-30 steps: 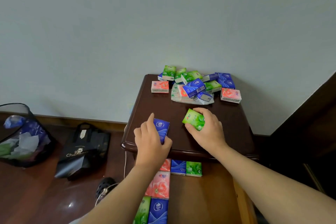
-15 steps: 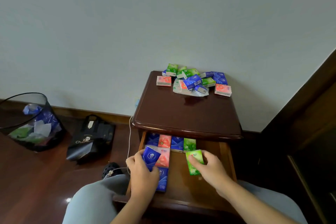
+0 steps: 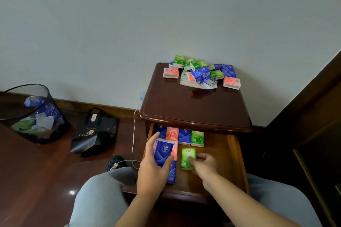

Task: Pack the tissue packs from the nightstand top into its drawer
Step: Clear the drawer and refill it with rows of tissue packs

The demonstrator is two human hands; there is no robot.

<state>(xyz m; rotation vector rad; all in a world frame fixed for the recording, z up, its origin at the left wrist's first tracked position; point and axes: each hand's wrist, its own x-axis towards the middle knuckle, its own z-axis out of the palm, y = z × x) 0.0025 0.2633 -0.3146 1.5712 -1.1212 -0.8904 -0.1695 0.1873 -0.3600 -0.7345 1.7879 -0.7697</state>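
Now, from the head camera, placing is under way: the left hand (image 3: 154, 167) grips a blue plastic-wrapped tissue pack (image 3: 163, 153) over the open wooden drawer (image 3: 233, 155), fingers curled round it. Just right of it, the right hand (image 3: 203, 165) pinches a green tissue pack (image 3: 188, 157) lying on the drawer floor. Beyond both hands sits a row of packed tissue packs (image 3: 181, 136). Next, likely, each pack needs releasing flat beside its neighbours; the loose pile of mixed tissue packs (image 3: 202, 73) remains on the dark nightstand top (image 3: 193, 108).

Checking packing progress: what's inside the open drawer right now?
Drawer: back row of blue, pink, blue, green packs. Left hand holds a blue pack over a pink one; right hand sets a green pack. Rear is hidden under the nightstand top.
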